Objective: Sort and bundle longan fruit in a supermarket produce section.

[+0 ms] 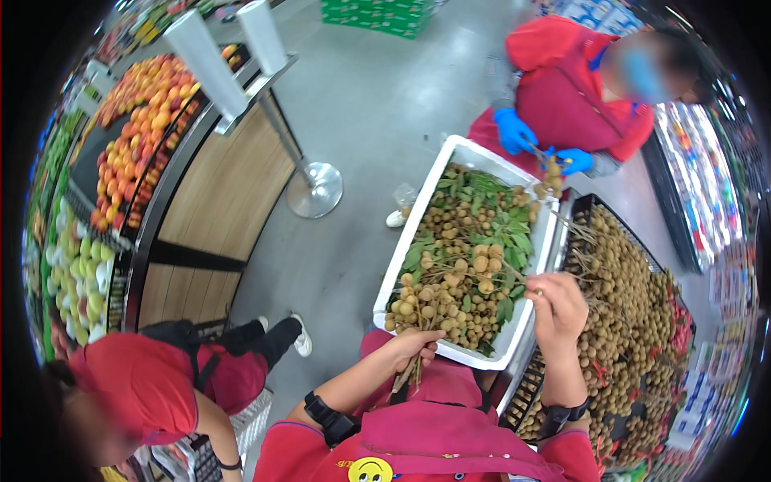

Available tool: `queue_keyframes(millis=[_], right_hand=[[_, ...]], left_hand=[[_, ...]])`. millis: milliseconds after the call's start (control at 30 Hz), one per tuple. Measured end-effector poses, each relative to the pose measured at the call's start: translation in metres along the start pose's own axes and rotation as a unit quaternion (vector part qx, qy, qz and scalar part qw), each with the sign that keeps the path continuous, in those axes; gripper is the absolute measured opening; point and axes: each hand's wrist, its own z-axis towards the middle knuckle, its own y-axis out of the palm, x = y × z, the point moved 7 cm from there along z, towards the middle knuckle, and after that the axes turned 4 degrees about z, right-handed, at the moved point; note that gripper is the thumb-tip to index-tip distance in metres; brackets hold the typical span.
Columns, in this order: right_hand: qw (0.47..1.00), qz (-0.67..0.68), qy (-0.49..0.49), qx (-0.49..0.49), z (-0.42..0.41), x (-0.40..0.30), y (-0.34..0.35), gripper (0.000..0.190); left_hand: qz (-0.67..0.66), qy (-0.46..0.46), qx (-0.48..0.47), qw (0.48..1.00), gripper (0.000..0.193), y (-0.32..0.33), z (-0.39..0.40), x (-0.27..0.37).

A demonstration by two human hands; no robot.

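A white foam box (413,238) full of longans on stems with green leaves (518,232) stands before me. My left hand (414,349) is closed round the brown stems of a longan bunch (424,301) at the box's near edge. My right hand (557,307), over the box's right rim, pinches the twig of a smaller longan sprig (488,265), whose fruits hang above the leaves. Beside the box on the right lies a large heap of longans (626,301) in black crates, some bunches tied with red ties.
Across the box a co-worker in red with blue gloves (515,131) holds a longan sprig (551,178). Another person in red (150,385) bends at the lower left. A fruit stand (205,199) and a roll holder on a round metal base (314,190) stand left.
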Motion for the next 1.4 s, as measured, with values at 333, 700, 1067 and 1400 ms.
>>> queue_keyframes(millis=[333,700,1067,1400], right_hand=[[0.921,-0.048,-0.301,-0.244,-0.088,-0.046,0.097,0.02],[0.882,0.042,-0.264,-0.388,-0.146,-0.049,0.119,0.024],[0.891,-0.057,0.161,-0.421,-0.051,0.107,0.172,0.031],[0.67,-0.077,0.317,-0.667,-0.139,0.183,0.255,0.06]], left_hand=[[-0.088,0.029,-0.04,0.995,0.045,0.002,-0.001,-0.005],[-0.059,-0.046,-0.115,0.991,0.026,0.021,0.016,-0.028],[0.032,0.065,-0.046,0.996,0.03,0.022,0.023,-0.022],[0.022,0.092,-0.086,0.992,0.025,0.033,0.02,-0.031]])
